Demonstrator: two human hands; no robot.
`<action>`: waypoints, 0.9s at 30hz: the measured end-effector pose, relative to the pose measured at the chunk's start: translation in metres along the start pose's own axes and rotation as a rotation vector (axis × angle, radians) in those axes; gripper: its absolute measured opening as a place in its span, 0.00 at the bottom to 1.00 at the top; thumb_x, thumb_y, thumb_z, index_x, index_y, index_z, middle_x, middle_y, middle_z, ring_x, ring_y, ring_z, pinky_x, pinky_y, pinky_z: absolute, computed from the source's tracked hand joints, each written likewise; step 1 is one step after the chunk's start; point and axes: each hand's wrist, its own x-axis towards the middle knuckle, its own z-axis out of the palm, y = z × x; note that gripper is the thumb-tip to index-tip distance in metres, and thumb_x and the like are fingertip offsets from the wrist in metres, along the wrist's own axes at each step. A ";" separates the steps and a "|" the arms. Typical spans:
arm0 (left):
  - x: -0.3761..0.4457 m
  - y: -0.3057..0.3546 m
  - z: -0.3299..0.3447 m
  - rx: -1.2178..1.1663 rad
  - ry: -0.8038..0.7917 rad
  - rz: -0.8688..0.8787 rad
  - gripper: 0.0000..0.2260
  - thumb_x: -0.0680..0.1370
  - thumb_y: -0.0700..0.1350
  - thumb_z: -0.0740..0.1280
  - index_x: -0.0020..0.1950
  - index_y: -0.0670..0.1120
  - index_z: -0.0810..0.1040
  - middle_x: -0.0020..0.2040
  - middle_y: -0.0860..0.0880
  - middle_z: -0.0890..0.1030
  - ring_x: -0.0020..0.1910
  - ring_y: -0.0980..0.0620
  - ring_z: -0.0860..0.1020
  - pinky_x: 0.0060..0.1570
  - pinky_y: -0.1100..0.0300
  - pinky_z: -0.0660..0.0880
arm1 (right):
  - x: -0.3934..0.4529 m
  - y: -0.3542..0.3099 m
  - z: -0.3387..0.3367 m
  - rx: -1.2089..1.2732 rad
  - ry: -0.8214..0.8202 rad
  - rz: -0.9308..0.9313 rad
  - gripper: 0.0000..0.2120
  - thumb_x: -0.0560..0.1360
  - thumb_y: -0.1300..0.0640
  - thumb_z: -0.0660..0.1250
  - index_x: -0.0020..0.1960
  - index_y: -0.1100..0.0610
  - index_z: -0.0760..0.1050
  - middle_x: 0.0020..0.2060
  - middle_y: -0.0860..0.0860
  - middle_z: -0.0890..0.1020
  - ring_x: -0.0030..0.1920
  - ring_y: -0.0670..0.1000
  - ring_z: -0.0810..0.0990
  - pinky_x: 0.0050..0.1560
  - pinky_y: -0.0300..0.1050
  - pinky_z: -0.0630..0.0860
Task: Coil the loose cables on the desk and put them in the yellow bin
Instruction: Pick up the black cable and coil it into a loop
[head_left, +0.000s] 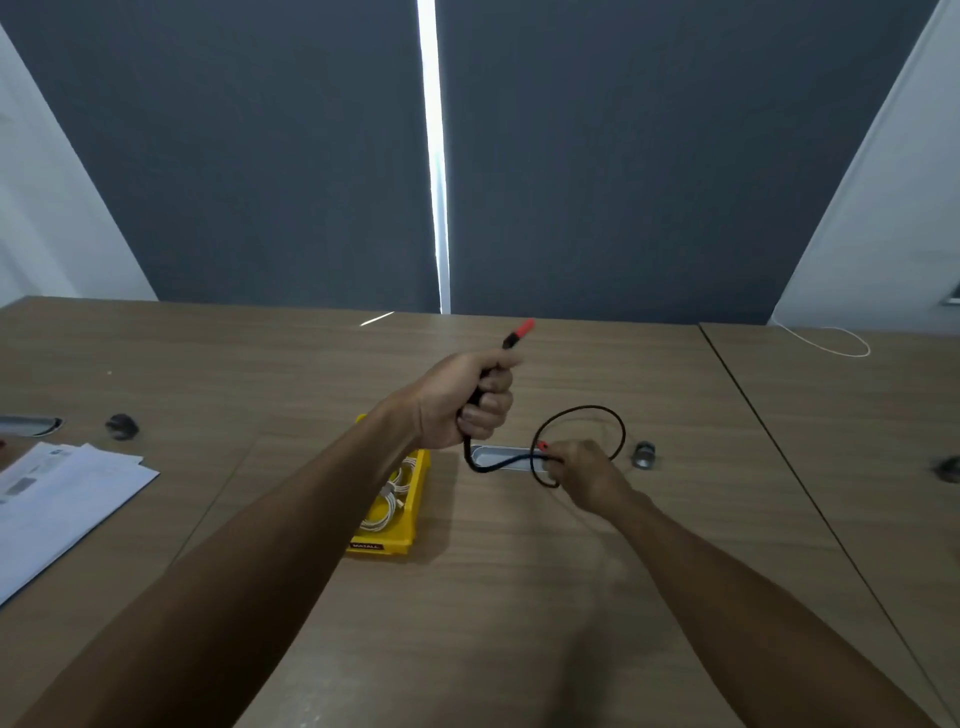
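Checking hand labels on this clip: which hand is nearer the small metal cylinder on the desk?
Right. The right hand, pinching the black cable, sits just left of the metal cylinder; the left hand is farther left, above the yellow bin.

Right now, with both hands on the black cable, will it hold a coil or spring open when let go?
The black cable looks floppy: it sags between the left hand and right hand. Its loop stands fairly round, so it probably has some spring and may open once released. It seems light, so the red-tipped plug could swing.
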 end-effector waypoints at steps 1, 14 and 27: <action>-0.001 -0.010 -0.002 0.021 0.023 -0.044 0.21 0.83 0.50 0.59 0.30 0.49 0.63 0.25 0.51 0.65 0.18 0.58 0.57 0.18 0.66 0.50 | 0.005 -0.004 -0.011 0.003 0.045 0.006 0.11 0.79 0.61 0.65 0.40 0.51 0.79 0.38 0.54 0.82 0.41 0.58 0.80 0.40 0.47 0.70; 0.038 -0.069 -0.006 -0.272 0.471 0.087 0.22 0.85 0.60 0.55 0.66 0.43 0.71 0.47 0.41 0.81 0.30 0.51 0.73 0.28 0.58 0.68 | 0.017 -0.067 -0.071 0.191 0.369 -0.237 0.09 0.80 0.54 0.71 0.46 0.56 0.75 0.38 0.50 0.82 0.38 0.53 0.80 0.41 0.51 0.77; 0.052 0.008 0.021 -0.781 0.334 0.398 0.24 0.86 0.59 0.51 0.37 0.47 0.69 0.32 0.47 0.76 0.33 0.49 0.79 0.44 0.55 0.79 | -0.035 -0.010 -0.066 -0.238 0.061 -0.151 0.09 0.87 0.53 0.54 0.54 0.57 0.69 0.52 0.55 0.78 0.49 0.59 0.77 0.51 0.58 0.76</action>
